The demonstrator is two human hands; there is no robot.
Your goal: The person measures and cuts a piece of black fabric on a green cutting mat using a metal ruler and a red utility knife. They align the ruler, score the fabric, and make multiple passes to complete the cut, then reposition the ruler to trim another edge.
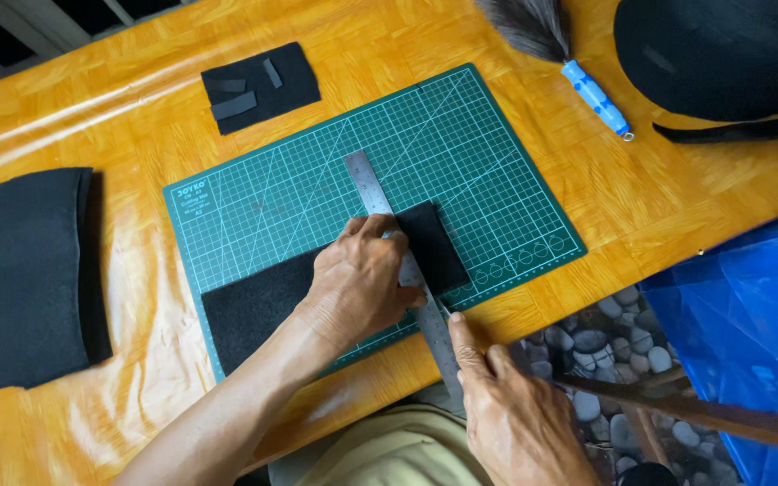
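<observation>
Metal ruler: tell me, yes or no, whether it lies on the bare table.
No, the metal ruler lies across the black fabric on the green cutting mat.

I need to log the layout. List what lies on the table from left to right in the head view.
Folded black fabric stack → small black felt piece with strips → left hand pressing the steel ruler on the green cutting mat → right hand → blue-handled brush → black cap.

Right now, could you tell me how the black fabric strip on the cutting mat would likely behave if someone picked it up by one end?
The black fabric strip looks thin and felt-like, lying quite flat on the green cutting mat, so it would probably droop. It seems light. Its fuzzy surface should grip, yet the left hand presses the steel ruler on it, suggesting it might shift.
</observation>
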